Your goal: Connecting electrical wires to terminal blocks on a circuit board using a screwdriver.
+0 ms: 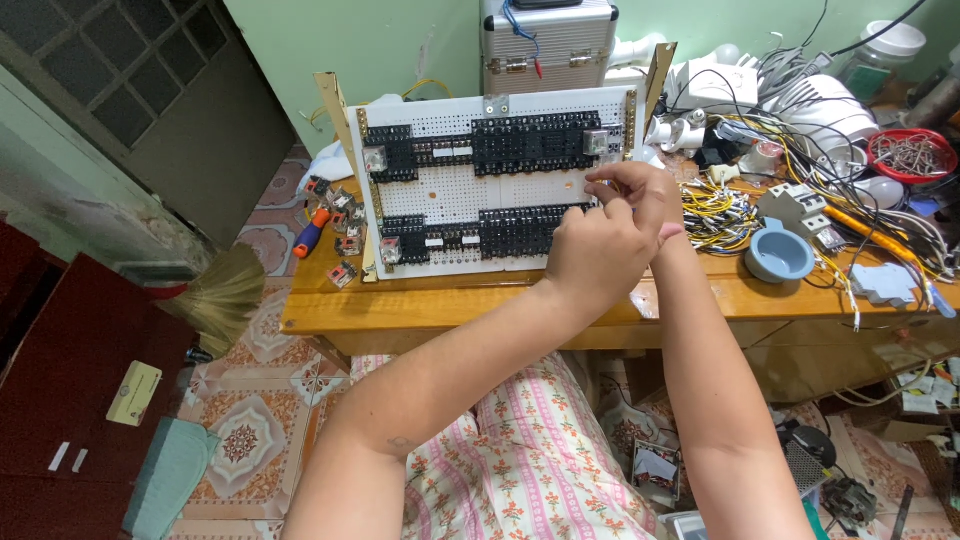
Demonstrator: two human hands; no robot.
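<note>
A white perforated panel [455, 190] stands tilted on the wooden table [450, 300]. It carries two rows of black relay sockets [530, 143] and a few clear relays [376, 159]. My left hand [598, 250] is raised against the right end of the lower socket row, with its fingers curled. My right hand [635, 190] sits just above and behind it, its fingertips pinched at the panel's right side between the two rows. What the fingertips pinch is hidden. Both forearms reach up from my lap.
Loose relays and a red-handled screwdriver [310, 232] lie left of the panel. To the right are yellow wires [715, 205], a blue bowl [778, 252], circuit breakers [800, 208] and a red bowl of clips [912, 155]. A silver case [548, 40] stands behind. A broom [225, 290] leans at left.
</note>
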